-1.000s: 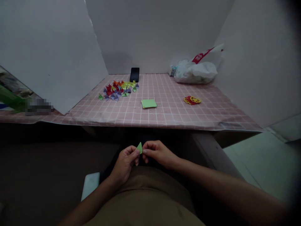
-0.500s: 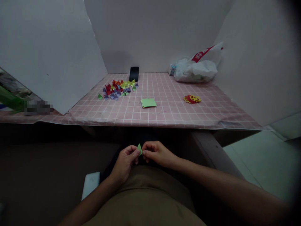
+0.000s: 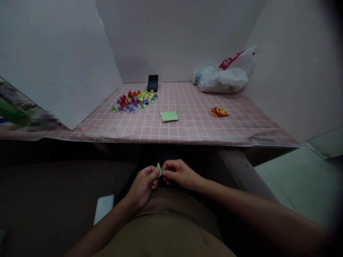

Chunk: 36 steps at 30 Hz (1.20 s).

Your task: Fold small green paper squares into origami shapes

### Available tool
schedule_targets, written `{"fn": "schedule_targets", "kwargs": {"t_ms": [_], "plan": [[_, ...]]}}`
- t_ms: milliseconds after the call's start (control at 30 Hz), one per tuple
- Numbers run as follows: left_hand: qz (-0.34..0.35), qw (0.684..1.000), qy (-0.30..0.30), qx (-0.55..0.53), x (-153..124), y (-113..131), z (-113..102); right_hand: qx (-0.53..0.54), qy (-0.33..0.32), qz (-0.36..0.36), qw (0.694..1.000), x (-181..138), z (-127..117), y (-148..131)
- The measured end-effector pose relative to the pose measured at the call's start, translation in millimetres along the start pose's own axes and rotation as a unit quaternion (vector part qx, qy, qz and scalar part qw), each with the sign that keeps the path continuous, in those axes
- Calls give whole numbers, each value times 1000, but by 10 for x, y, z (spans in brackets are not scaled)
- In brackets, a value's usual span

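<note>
A small folded piece of green paper (image 3: 159, 169) is pinched between the thumb and fingers of my left hand (image 3: 144, 181), above my lap and below the table edge. My right hand (image 3: 181, 174) has its thumb and forefinger pressed together at the paper's right edge. On the table (image 3: 193, 132) beyond lies a short stack of green paper sheets (image 3: 169, 116). Farther left stand many small folded paper cranes (image 3: 130, 100) in red, orange, yellow, purple and green.
A black phone (image 3: 152, 83) leans against the back panel. Red and yellow cut-out shapes (image 3: 219, 112) lie at the right, with a white plastic bag (image 3: 223, 79) behind them. A white power-bank-like block (image 3: 103, 207) rests beside my left forearm. White panels flank the table.
Both hands stay almost in place around the green paper. The view has shifted very slightly; nothing on the table has moved.
</note>
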<state>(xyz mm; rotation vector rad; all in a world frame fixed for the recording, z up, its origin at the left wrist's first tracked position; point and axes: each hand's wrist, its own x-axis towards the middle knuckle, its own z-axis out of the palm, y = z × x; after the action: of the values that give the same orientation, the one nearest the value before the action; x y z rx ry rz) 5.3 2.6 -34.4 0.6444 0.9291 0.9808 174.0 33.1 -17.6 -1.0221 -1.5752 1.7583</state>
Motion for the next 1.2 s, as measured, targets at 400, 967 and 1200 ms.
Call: {"fn": "schedule_targets", "kwargs": {"t_ms": [400,967,1200], "plan": [[10,1000,-15,4,11,4,8,33,-3,-1,999,-26,22,-30],[12,1000,-9,8,12,-9,-2,22,-6,4,1000,-3,5,17],[22,1000,1,17,10,-17,13,-10,2,9,1000,-1,19,14]]}}
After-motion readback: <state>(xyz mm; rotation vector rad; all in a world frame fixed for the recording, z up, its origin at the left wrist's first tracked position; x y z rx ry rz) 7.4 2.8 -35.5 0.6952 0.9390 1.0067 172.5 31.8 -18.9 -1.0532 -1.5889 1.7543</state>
